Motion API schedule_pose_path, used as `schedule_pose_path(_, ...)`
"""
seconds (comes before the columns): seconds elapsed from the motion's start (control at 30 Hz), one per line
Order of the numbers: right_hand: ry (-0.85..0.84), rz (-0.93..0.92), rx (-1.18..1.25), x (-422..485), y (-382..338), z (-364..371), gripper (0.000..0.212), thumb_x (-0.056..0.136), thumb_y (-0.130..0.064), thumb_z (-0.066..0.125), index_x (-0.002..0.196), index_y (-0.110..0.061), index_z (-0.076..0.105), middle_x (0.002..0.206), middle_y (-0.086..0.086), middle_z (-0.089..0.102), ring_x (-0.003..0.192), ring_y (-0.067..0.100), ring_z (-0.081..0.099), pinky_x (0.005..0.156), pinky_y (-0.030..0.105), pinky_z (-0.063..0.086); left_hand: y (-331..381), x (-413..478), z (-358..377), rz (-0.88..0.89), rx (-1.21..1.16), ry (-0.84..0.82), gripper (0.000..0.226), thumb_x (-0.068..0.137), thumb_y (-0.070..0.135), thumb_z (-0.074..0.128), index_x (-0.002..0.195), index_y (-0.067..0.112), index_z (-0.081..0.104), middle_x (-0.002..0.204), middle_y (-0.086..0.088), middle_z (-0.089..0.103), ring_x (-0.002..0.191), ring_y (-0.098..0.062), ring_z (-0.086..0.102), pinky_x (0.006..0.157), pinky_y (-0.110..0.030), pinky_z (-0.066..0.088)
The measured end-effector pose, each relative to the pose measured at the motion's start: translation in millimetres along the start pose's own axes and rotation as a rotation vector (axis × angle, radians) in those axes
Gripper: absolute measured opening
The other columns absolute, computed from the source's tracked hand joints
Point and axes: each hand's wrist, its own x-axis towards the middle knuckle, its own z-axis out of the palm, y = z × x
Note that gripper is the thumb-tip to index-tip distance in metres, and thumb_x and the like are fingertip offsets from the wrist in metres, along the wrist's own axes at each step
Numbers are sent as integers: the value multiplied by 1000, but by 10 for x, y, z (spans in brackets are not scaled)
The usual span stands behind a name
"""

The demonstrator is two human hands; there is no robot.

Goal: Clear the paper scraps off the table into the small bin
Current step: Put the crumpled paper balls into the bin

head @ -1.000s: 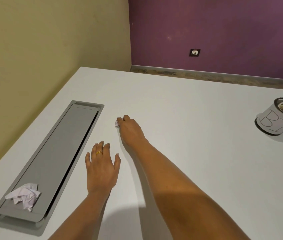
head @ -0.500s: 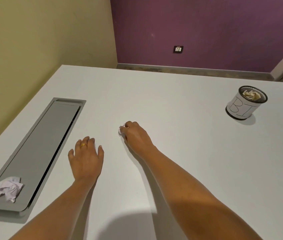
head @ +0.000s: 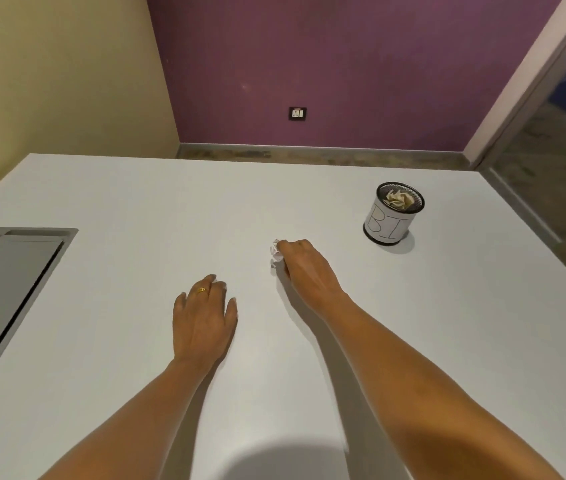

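Head view of a plain white tabletop [head: 136, 188] set against a yellow wall on the left and a purple wall at the far end. The right hand [head: 304, 268], knuckles up and arm reaching forward, has its fingers curled closed around a small crumpled white paper scrap [head: 276, 253]; only the part of the scrap protruding past the fingertips on the left side is visible, and whether it is lifted clear of the table cannot be told. The left hand [head: 205, 317] lies palm down on the tabletop with fingers loosely spread, holding nothing; a gold ring [head: 201, 290] sits on one finger. The two hands are apart, the left nearer the viewer. A small black wire-mesh bin wrapped in white paper with hand-drawn letters [head: 390, 221] stands upright on the table, beyond and to the right of the right hand and apart from it; a crumpled cream paper ball [head: 400, 200] lies inside its open top. A grey rectangular recessed panel [head: 4, 282] is let into the tabletop at the left edge.
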Motion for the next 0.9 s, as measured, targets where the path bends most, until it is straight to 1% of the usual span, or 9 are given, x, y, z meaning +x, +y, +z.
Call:
schedule_pose_path(0.07, 45, -31, -32, 23, 238, -116, 50, 82, -21, 17, 112, -6, 54, 113, 18, 54, 101, 30, 52, 78, 33, 41, 140, 46, 53, 18, -10, -10, 31, 91, 27, 50, 117, 11, 58, 137, -8, 52, 128, -21, 47, 108, -45, 32)
schedule_pose_path(0.13, 152, -15, -65, 62, 470, -253, 34, 93, -25, 26, 92, -22, 60, 111, 7, 57, 89, 1, 55, 70, 9, 40, 245, 86, 107, 39, -17, -24, 33, 92, 27, 49, 119, 11, 56, 139, -8, 50, 131, -20, 44, 109, -45, 29)
schedule_pose_path(0.2, 237, 76, -117, 128, 683, -407, 28, 95, -28, 39, 72, -34, 55, 109, 3, 59, 75, -19, 52, 61, -2, 37, 328, 120, 155, 48, -18, -40, 34, 92, 27, 48, 121, 10, 55, 140, -8, 48, 133, -19, 42, 110, -46, 28)
schedule_pose_path(0.23, 258, 115, -111, 141, 773, -484, 25, 94, -26, 42, 75, -31, 58, 110, 4, 60, 77, -21, 51, 62, -3, 37, 362, 129, 176, 49, -17, -52, 35, 92, 27, 48, 122, 10, 54, 141, -9, 47, 134, -19, 41, 110, -47, 26)
schedule_pose_path(0.27, 302, 155, -67, 157, 859, -557, 21, 95, -20, 44, 87, -24, 63, 113, 5, 62, 87, -17, 52, 70, 0, 37, 389, 135, 199, 51, -16, -64, 36, 93, 28, 48, 124, 10, 53, 142, -9, 46, 134, -19, 40, 110, -47, 25)
schedule_pose_path(0.33, 338, 224, 54, 223, 1011, -665, 21, 93, -4, 47, 107, -3, 63, 115, 12, 63, 109, 13, 54, 89, 22, 42, 417, 131, 248, 51, -4, -84, 38, 93, 28, 47, 126, 10, 51, 143, -8, 44, 136, -19, 38, 112, -48, 24)
schedule_pose_path(0.4, 402, 296, 128, 293, 1156, -767, 18, 90, 6, 46, 100, 6, 61, 104, 19, 62, 102, 28, 53, 87, 35, 42, 417, 113, 290, 50, -2, -72, 38, 93, 28, 47, 126, 10, 50, 142, -8, 46, 136, -21, 37, 112, -49, 25)
schedule_pose_path(0.6, 440, 400, -50, 433, 1417, -894, 19, 95, -3, 44, 103, 3, 60, 109, 20, 59, 101, 31, 52, 82, 35, 43, 422, 99, 324, 44, -12, -25, 48, 86, 38, 34, 122, 12, 54, 137, -6, 52, 133, -22, 42, 111, -49, 27)
schedule_pose_path(0.9, 146, 430, -115, 649, 1524, -802, 16, 87, 7, 43, 93, -6, 50, 93, 18, 54, 83, 29, 52, 67, 30, 35, 430, 96, 336, 15, -21, -34, 35, 90, 28, 52, 122, 13, 54, 138, -5, 51, 134, -21, 41, 113, -48, 25)
